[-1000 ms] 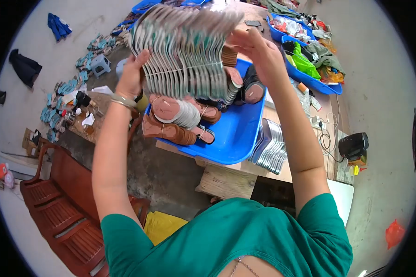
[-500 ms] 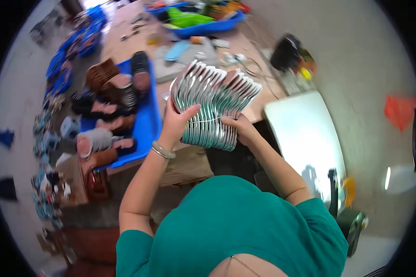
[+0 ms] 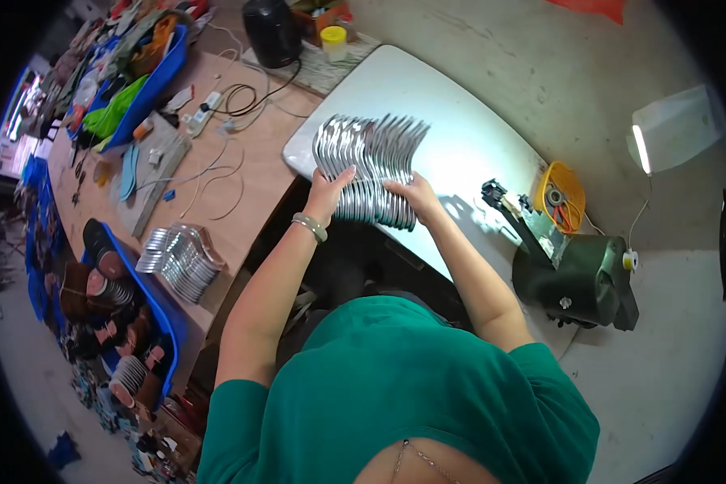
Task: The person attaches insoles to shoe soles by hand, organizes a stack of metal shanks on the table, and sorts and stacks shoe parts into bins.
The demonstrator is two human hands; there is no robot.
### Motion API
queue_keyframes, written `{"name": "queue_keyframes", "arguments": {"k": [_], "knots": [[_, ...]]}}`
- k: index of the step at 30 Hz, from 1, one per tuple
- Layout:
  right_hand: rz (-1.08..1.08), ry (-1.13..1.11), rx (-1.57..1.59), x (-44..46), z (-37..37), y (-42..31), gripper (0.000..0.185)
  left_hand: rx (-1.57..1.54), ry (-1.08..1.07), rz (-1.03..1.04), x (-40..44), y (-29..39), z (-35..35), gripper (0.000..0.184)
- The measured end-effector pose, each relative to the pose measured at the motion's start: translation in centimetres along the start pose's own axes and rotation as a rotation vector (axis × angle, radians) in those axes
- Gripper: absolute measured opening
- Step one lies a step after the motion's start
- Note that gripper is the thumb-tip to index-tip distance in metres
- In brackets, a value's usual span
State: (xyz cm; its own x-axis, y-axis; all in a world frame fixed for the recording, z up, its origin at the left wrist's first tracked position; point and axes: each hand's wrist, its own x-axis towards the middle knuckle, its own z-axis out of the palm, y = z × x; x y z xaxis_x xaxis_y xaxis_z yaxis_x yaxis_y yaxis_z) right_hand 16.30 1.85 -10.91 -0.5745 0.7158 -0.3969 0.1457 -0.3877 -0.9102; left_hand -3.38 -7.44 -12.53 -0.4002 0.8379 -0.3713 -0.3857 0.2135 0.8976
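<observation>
A thick bundle of shiny, silvery insoles (image 3: 371, 157), stacked on edge, is held up in front of me near the white tabletop's left edge. My left hand (image 3: 327, 194), with a bangle on the wrist, grips its left side with the thumb on the near face. On the opposite side, my right hand (image 3: 415, 198) is closed around the bundle's edge. The faces between the layers are hidden. A second bundle of similar insoles (image 3: 187, 262) lies on the wooden table, left of my left forearm.
A white tabletop (image 3: 468, 189) holds a dark green sewing machine (image 3: 577, 278) and a yellow basket (image 3: 562, 194). Left, the wooden table (image 3: 246, 173) carries cords, a power strip (image 3: 204, 113) and a blue insole (image 3: 129, 171). A blue bin (image 3: 163, 331) contains shoe parts.
My view has swung right, from the wooden table towards the white tabletop and sewing machine. Both hands have carried the insole bundle along. The second bundle has come into sight.
</observation>
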Motion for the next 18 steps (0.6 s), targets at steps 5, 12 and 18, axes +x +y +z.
{"name": "queue_keyframes", "arguments": {"k": [5, 12, 18], "knots": [[-0.197, 0.207, -0.624, 3.4, -4.9, 0.7, 0.048, 0.200, 0.091, -0.018, 3.3, -2.1, 3.5, 0.066], [-0.784, 0.161, -1.134, 4.2, -4.0, -0.4, 0.039, 0.182, 0.128, -0.255, 5.8, -5.2, 1.5, 0.060], [-0.313, -0.274, -1.176, 6.1, -6.3, -1.4, 0.036, 0.010, 0.095, -0.375, 4.7, -2.5, 3.6, 0.059]]}}
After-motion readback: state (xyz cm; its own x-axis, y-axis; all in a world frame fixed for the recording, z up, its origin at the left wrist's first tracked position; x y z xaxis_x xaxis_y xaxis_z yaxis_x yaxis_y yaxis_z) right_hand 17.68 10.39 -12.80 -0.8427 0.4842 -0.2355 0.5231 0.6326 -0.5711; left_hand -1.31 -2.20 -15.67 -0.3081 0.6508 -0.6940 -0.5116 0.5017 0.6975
